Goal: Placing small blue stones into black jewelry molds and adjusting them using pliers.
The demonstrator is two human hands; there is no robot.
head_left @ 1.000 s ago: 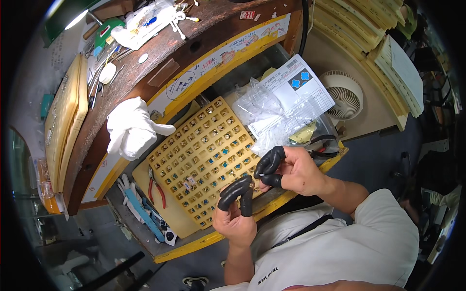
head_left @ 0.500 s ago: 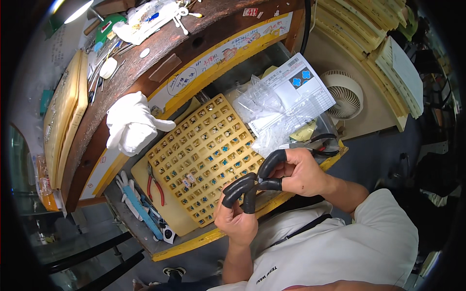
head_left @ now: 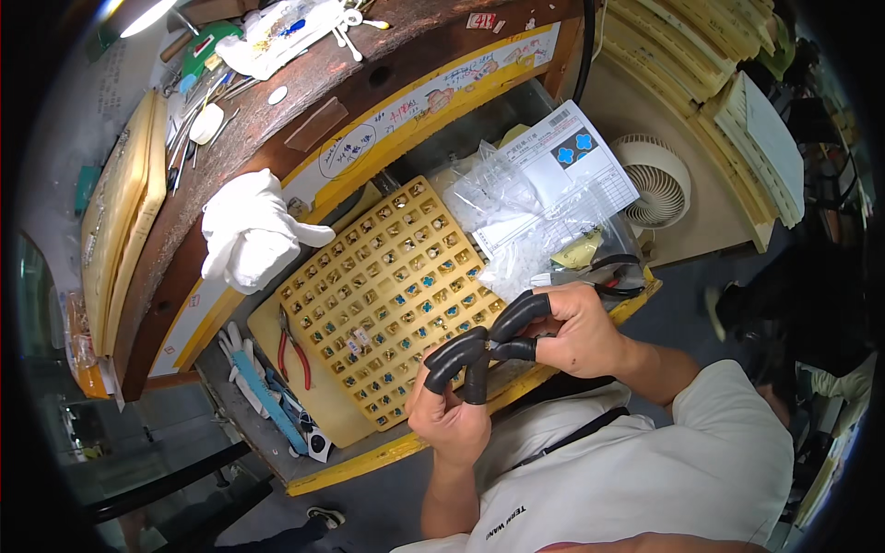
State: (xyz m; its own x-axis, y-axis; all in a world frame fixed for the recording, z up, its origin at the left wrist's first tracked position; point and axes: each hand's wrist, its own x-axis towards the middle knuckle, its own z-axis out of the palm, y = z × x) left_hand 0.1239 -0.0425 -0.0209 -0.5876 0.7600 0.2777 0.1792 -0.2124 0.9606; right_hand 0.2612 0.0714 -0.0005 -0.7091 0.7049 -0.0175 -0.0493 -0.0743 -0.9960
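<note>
My left hand (head_left: 454,396) and my right hand (head_left: 558,327), with black rubber covers on some fingers, meet in a pinch over the lower right of a tan tray (head_left: 289,315). Between the fingertips is a tiny piece (head_left: 491,345), too small and hidden to name. The tray's square compartments hold small gold-coloured pieces, several with blue four-lobed shapes (head_left: 428,307). Red-handled pliers (head_left: 300,364) lie on its left part. Just beyond my right hand are dark-handled pliers (head_left: 618,288), clear plastic bags (head_left: 507,272) and a printed sheet (head_left: 590,180).
A white glove (head_left: 249,235) rests on the bench's wooden edge (head_left: 230,138), with tools and stacked tan trays (head_left: 124,221) behind it. At right are a round fan (head_left: 654,189) and more stacked trays (head_left: 742,152). A blue-and-white tool (head_left: 267,401) lies left in the drawer. Another person's shoe (head_left: 324,518) shows below.
My left hand has moved slightly up and to the right, so its fingertips now touch those of my right hand. The other person's shoe at the bottom has shifted.
</note>
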